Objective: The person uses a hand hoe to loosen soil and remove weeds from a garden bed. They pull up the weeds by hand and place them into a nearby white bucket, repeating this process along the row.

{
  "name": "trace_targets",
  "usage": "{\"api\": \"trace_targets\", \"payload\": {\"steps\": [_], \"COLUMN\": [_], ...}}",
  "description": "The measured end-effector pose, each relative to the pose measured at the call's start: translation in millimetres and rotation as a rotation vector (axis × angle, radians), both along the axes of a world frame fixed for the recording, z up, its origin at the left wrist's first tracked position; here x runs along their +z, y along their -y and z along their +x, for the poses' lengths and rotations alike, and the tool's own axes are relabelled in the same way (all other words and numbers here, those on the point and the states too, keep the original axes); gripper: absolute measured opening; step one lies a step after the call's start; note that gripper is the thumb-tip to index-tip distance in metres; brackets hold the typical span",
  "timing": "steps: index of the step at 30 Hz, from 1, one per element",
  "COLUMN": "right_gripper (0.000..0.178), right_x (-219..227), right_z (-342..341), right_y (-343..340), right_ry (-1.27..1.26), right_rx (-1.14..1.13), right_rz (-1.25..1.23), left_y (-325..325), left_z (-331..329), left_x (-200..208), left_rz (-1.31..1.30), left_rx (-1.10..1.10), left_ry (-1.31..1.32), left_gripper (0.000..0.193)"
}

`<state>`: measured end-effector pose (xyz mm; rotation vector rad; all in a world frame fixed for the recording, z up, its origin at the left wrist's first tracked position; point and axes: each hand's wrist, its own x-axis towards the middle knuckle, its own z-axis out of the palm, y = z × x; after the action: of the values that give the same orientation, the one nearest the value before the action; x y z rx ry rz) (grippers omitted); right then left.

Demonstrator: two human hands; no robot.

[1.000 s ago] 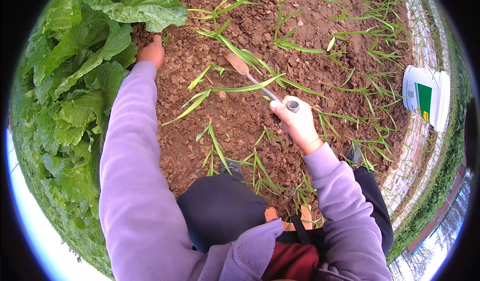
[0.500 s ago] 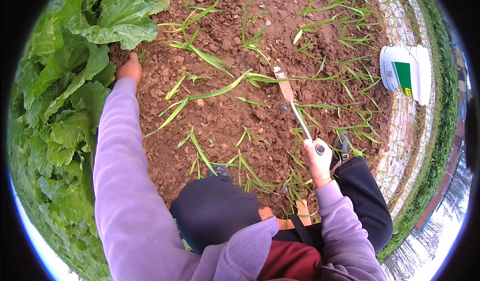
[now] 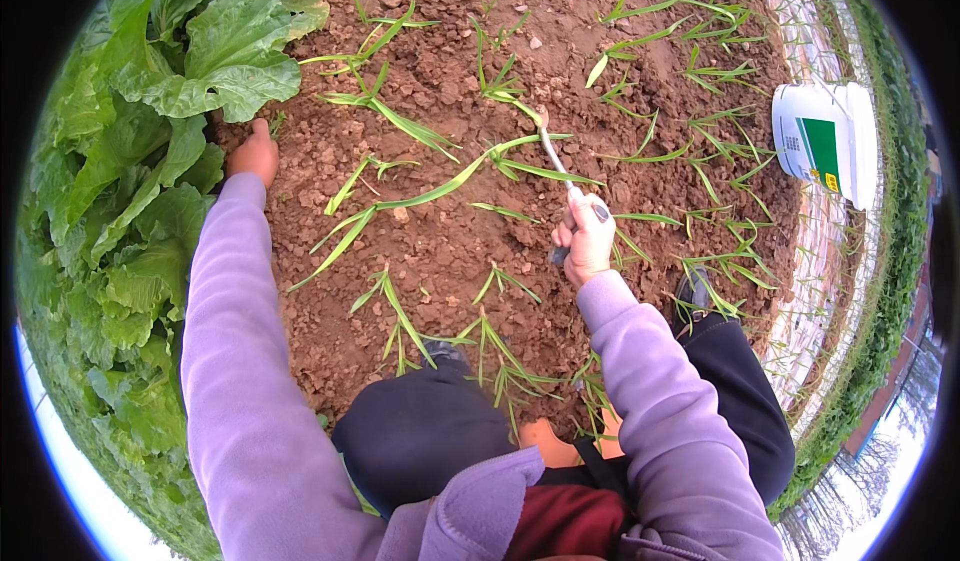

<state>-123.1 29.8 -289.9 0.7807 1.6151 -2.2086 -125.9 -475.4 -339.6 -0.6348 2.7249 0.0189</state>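
Observation:
My right hand [image 3: 588, 236] is wrapped round the handle of a narrow hand trowel [image 3: 552, 156]. Its thin metal shaft slants up and to the left, and the tip is down by the soil among the seedlings' long green leaves [image 3: 440, 193]. At the far left, my left hand [image 3: 252, 156] reaches low to the ground beside a big leafy cabbage-like plant [image 3: 215, 56]. Its fingers look closed and partly hidden, so what they hold cannot be made out. A small feathery green weed [image 3: 278, 121] grows right by its fingertips.
Rows of young grass-like plants [image 3: 715, 71] stand in the brown soil [image 3: 440, 251]. A white bucket with a green patch [image 3: 822, 146] sits at the right on a pale border strip [image 3: 790, 336]. Dense leafy greens [image 3: 110, 291] line the left. My knee [image 3: 420, 421] is close in front.
My right hand has moved up and left with the trowel, whose flat blade no longer shows broadside. My left hand stays by the leafy plant, slightly lower in the picture.

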Motion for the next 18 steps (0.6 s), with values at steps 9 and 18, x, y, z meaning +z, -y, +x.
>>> {"api": "trace_targets", "payload": {"steps": [9,18], "right_gripper": [0.030,0.023], "right_x": [-26,-19], "right_z": [-31,-65], "right_y": [-32,7], "right_ry": [-0.584,0.047], "right_rx": [0.661,-0.067], "right_rz": [1.047,-0.109], "left_y": [4,-2], "left_z": [3,1], "left_x": [1,8], "left_rz": [-0.012,-0.014], "left_rx": [0.000,0.008], "left_ry": [0.000,0.023], "left_gripper": [0.032,0.035]}}
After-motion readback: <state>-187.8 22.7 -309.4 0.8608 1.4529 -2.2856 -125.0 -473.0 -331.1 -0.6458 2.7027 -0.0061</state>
